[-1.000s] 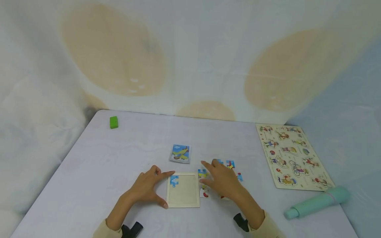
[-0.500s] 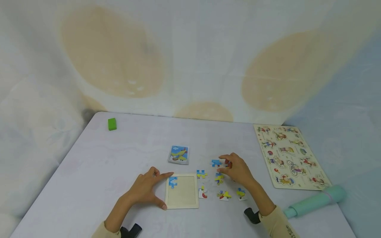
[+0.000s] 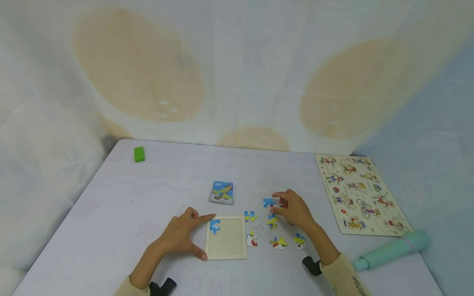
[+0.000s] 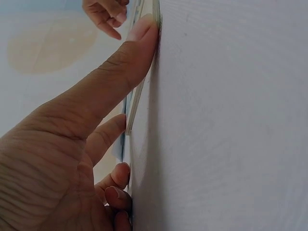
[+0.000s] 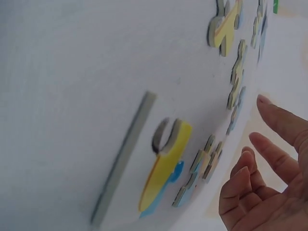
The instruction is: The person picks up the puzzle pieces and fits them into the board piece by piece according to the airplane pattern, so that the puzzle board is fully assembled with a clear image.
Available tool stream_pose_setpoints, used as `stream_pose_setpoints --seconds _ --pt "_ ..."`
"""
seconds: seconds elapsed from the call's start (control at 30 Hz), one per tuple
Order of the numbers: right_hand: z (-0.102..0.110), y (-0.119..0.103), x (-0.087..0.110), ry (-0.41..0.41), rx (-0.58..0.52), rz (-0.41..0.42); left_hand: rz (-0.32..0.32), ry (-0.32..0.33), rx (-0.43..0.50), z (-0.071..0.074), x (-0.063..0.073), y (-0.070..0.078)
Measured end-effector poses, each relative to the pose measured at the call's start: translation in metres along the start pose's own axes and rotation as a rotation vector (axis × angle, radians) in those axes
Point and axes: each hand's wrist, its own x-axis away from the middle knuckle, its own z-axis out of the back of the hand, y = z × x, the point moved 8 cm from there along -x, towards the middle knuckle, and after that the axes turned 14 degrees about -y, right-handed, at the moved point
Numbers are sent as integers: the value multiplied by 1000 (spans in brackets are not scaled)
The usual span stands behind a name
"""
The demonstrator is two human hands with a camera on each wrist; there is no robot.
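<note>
In the head view, my left hand [image 3: 179, 234] rests at the left side of a square wooden puzzle frame [image 3: 229, 246]. Its straight index finger touches the far left corner and its thumb the near left corner; the other fingers are bent. One blue jigsaw piece [image 3: 214, 225] lies in the frame's far left corner. To the right, my right hand [image 3: 296, 210] hovers beside a blue piece [image 3: 268, 202], thumb and index finger apart, holding nothing. It partly hides pieces below. More pieces lie between frame and hand, including a yellow-and-blue piece [image 3: 250, 216] and a red-and-white piece [image 3: 252, 239].
A picture card [image 3: 222, 192] with a yellow aeroplane lies beyond the frame. A green block [image 3: 139, 154] sits at the far left. On the right are a wooden board [image 3: 361, 197] with printed figures and a mint-green roll [image 3: 392, 250], near the table's right edge.
My right hand has moved away from the frame to the right, uncovering several pieces, and has stayed almost still over the last half second. My left hand keeps its place on the frame.
</note>
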Motion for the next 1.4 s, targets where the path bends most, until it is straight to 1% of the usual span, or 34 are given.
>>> stream_pose_setpoints --seconds 0.2,0.33,0.5,0.67,0.97,1.27,1.4 --pt "-2 -3 -4 -17 37 -24 -8 8 3 0 0 0" --pt "-3 -4 -5 -17 94 -40 -12 12 -2 0 -1 0" --pt "-5 -3 -4 -9 158 -39 -9 6 -3 -1 -2 0" --pt "-6 -3 -6 -3 153 -49 -8 10 -14 0 -1 0" --pt "-6 -12 -5 35 257 3 -14 33 -27 2 2 0" --pt "-3 -19 0 77 389 54 -7 21 -8 -2 0 -3" --pt "-1 -22 3 104 397 87 1 16 -1 -2 0 -3"
